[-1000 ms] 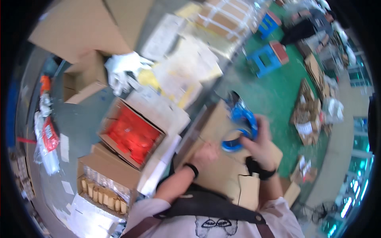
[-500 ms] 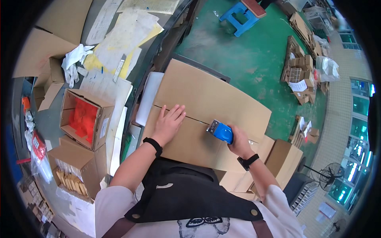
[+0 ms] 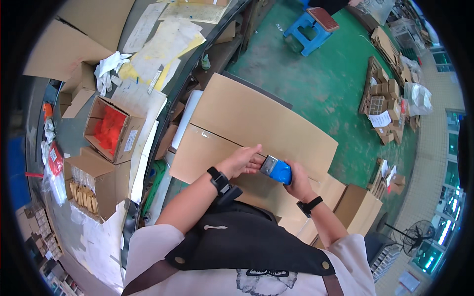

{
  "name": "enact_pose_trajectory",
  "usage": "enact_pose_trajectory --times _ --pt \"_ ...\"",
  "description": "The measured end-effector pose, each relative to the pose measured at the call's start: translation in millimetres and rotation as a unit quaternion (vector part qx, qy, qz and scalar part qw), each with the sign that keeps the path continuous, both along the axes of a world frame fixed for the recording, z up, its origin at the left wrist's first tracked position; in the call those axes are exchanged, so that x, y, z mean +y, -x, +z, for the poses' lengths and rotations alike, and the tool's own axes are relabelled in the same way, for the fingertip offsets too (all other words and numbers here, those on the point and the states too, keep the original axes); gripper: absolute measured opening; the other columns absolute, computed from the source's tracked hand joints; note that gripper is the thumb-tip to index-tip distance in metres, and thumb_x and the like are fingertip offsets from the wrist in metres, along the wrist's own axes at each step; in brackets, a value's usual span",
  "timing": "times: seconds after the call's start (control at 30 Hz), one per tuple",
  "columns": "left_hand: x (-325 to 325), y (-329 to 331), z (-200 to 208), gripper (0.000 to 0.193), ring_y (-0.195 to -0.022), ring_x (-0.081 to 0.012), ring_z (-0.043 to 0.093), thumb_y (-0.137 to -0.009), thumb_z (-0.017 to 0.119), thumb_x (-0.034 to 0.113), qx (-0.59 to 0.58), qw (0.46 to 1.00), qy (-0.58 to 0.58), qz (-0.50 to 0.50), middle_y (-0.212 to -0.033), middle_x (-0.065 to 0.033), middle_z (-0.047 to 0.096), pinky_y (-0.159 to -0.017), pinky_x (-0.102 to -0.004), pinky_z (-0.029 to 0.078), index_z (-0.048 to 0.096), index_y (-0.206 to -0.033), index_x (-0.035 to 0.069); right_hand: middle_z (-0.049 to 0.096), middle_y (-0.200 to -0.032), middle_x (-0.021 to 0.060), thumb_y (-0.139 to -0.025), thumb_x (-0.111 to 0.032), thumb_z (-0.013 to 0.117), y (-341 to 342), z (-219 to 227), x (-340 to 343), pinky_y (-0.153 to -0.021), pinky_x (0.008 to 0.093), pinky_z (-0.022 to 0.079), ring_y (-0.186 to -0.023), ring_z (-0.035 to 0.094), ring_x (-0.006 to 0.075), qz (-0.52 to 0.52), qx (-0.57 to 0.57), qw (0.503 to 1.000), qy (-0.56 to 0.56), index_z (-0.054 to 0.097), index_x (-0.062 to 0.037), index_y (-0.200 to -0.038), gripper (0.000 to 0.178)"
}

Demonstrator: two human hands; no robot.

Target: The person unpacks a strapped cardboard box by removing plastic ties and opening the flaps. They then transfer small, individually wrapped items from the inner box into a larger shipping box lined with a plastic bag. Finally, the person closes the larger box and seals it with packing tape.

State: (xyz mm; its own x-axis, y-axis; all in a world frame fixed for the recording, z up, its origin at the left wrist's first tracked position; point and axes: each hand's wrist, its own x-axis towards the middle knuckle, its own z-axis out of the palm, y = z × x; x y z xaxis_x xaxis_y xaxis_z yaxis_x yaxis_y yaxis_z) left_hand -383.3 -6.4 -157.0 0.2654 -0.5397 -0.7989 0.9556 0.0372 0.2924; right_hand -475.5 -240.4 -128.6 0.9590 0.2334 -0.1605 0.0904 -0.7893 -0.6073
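The tape gun (image 3: 277,170), blue with a metal front, sits on the seam of a big closed carton (image 3: 256,133) at picture centre. The right hand (image 3: 296,183) is wrapped around its blue body, gripping it. The left hand (image 3: 242,161), at 9 o'clock of the gun, lies flat on the carton with fingers loosely curled, its fingertips touching the gun's metal front; it holds nothing.

At 9 o'clock of the carton an open box (image 3: 109,129) holds something red. At 8 o'clock another open box (image 3: 91,183) holds rows of brown items, too small to tell. Both stand on a grey desk (image 3: 74,123) strewn with papers (image 3: 158,49) and white gloves (image 3: 109,66).

At 1 o'clock, on the green floor (image 3: 316,84), stands a blue stool (image 3: 313,24). At 3 o'clock small boxes are stacked on a pallet (image 3: 382,106). A fan (image 3: 412,237) stands at 4 o'clock.
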Motion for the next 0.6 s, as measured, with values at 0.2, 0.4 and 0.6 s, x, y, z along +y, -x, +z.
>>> enact_pose_trajectory --times 0.2,0.4,0.6 --pt "-8 12 -45 0.022 -0.061 -0.0097 0.058 -0.089 0.062 0.031 -0.118 0.993 -0.001 -0.018 -0.075 -0.0032 0.066 -0.050 -0.0255 0.042 0.066 -0.089 0.009 0.057 -0.106 0.0182 -0.066 0.000 0.069 -10 7 9 -0.086 0.0435 0.046 -0.100 0.054 0.0384 0.031 0.036 0.998 0.028 0.046 -0.0056 -0.123 0.062" --pt "86 -15 -82 0.018 -0.059 -0.0227 0.064 -0.089 0.058 0.020 -0.427 0.847 -0.298 0.111 -0.069 -0.0104 0.066 -0.055 -0.0343 0.050 0.066 -0.084 0.004 0.060 -0.101 0.0189 -0.069 -0.018 0.067 -79 24 84 -0.076 0.0454 0.051 -0.091 0.060 0.0392 0.105 0.135 0.976 0.133 0.044 -0.0050 -0.121 0.058" --pt "186 -61 -35 0.019 -0.069 -0.0329 0.065 -0.090 0.055 0.020 -0.491 0.708 -0.506 0.047 -0.074 -0.0169 0.065 -0.063 -0.0416 0.051 0.060 -0.095 0.002 0.061 -0.089 0.0203 -0.069 -0.022 0.069 -133 17 177 -0.067 0.0446 0.053 -0.076 0.063 0.0380 0.106 0.102 0.970 0.196 0.044 -0.0057 -0.111 0.051"
